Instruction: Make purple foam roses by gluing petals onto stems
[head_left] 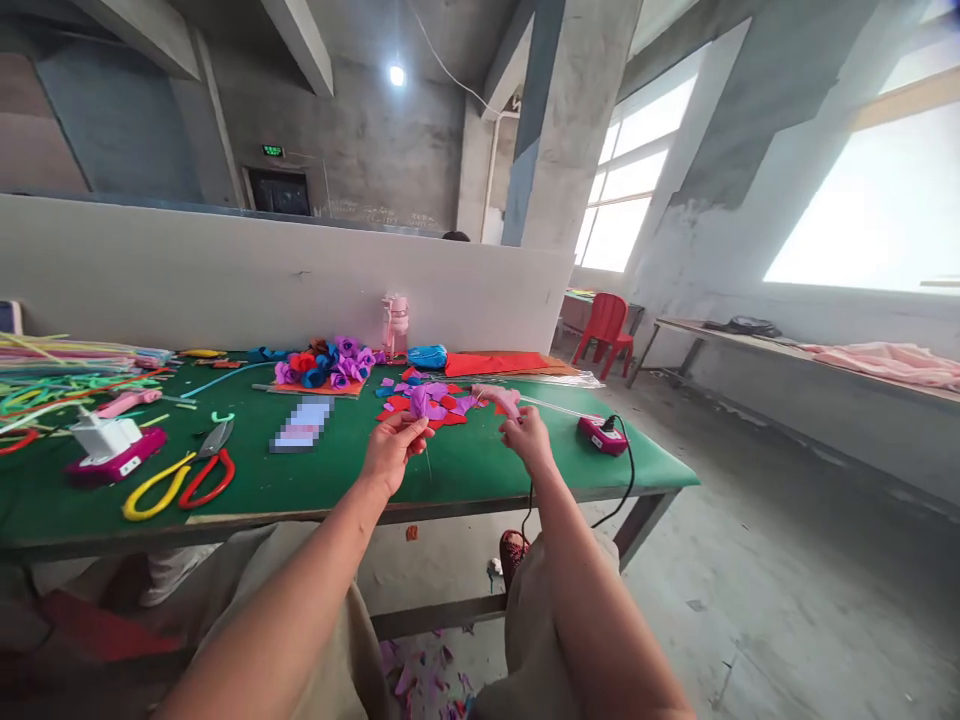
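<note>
My left hand (391,455) pinches a purple paper flower (420,401) upright by its base, and a thin wire hangs below the fingers. A pink hot glue gun (504,399) is in my right hand (528,436), its nozzle pointing left toward the flower but apart from it. A dark cord drops from below that hand. Behind the flower, loose purple, red and blue petals (451,405) lie scattered on the green table (465,470). Purple, red and blue paper flowers (330,363) are heaped to the left of them.
Yellow-and-red-handled scissors (215,441) lie at left, near a magenta power strip (120,457) and colored stems (75,357). Another power strip (603,436) sits at the table's right end. Red paper (495,363), a blue bundle (427,356) and a pink bottle (396,325) stand along the white partition (285,275).
</note>
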